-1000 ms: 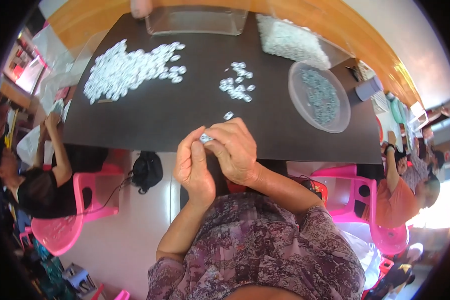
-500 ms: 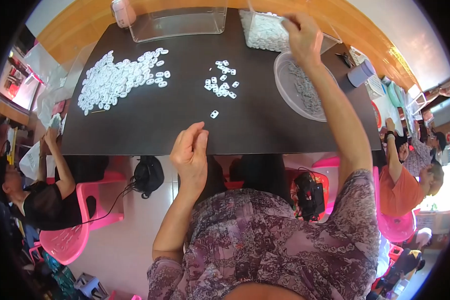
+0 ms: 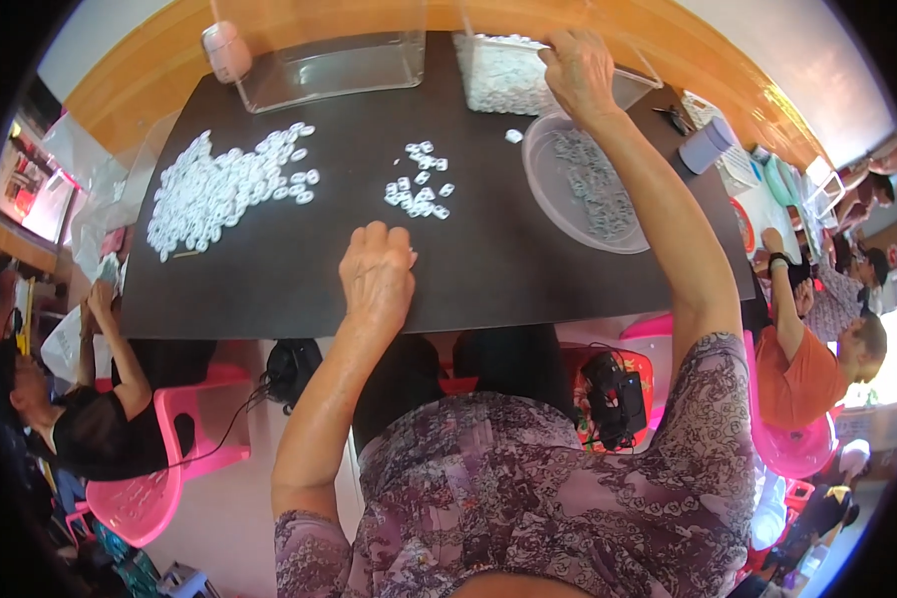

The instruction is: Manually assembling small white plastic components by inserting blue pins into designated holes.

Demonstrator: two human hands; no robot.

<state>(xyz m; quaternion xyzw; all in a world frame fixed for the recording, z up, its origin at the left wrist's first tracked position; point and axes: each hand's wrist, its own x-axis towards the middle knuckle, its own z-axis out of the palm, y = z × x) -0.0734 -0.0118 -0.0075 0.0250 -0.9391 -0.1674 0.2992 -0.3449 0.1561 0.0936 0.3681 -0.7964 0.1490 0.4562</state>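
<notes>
White oval pieces point(image 3: 219, 189) are lying in a big spread-out heap to the left of the left hand point(image 3: 377, 274), folks. That hand is sitting by the near edge of the dark table point(image 3: 488, 289), back up, fingers curling in toward the palm. A tiny pale bit is peeking out at its right side, but I honestly can't tell if the fingers are clamping on anything.

A smaller scatter of the same pieces point(image 3: 419, 191) is lying just past the left knuckles. The right hand point(image 3: 580, 80) is hanging way out front at the clear container point(image 3: 630, 90), fingertips bending down by the white pile inside. Fingertips look bunched, though the hand itself is blocking the view, so whether they're pinching a piece, can't say.

One loose piece point(image 3: 513, 136) is lying a little nearer and left of that right grip. Right below the right wrist, a round tub point(image 3: 540, 189) is holding small greyish bits point(image 3: 593, 179), with the forearm crossing over its edge. A lavender bottle point(image 3: 706, 146) is standing off to the right of the right hand.
</notes>
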